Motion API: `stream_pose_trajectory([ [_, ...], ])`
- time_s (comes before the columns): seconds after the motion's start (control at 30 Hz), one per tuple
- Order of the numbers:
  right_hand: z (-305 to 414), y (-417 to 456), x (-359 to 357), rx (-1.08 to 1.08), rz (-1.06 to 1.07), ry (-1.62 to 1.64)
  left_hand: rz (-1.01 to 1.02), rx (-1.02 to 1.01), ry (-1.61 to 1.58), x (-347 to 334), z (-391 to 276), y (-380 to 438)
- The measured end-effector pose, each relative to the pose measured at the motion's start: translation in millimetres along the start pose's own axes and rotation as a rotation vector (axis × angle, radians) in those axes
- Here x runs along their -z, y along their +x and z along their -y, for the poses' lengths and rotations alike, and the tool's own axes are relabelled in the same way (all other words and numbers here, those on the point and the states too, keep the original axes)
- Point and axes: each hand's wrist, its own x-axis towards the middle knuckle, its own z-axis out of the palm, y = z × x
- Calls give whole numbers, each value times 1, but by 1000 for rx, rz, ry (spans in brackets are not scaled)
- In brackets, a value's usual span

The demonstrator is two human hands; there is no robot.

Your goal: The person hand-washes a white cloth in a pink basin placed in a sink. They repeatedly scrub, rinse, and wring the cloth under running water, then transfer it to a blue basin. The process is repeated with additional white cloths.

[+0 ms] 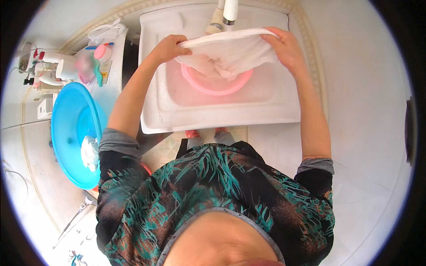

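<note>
A wet white cloth (229, 48) is stretched between my two hands over a pink plastic basin (219, 90). My left hand (172, 49) grips its left upper edge, thumb on the near side. At the opposite upper corner my right hand (284, 46) pinches the edge. The cloth's lower middle sags in folds towards the basin and covers its far part. Underneath, the basin sits in a white sink (276, 99). Behind the cloth a white tap spout (230, 11) points down, and what looks like water comes from its end.
On the left stands a blue plastic basin (63, 133) with a bunched white cloth (90, 153) inside. Beyond it a white counter (114, 73) carries several bottles, a pink-lidded jar (102, 53) and a plastic bag (106, 31). A pale wall (362, 109) closes off the right side.
</note>
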Motion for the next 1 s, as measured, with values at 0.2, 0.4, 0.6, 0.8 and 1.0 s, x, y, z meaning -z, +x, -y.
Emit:
stream_pose_trajectory([
  [0.2,0,6,23,-1,58,204,-35,22,-18,26,3,-13],
  [0.4,-10,12,56,135,10,-650,-148,-175,-381,56,-12,-15],
  [0.6,23,1,69,-18,53,-404,-217,-208,-463,69,-18,-37],
  [0.8,43,-3,94,-64,-79,237,-144,-113,234,77,-33,-45],
  [1.0,41,-6,123,9,102,446,-237,-194,186,90,-8,-46],
])
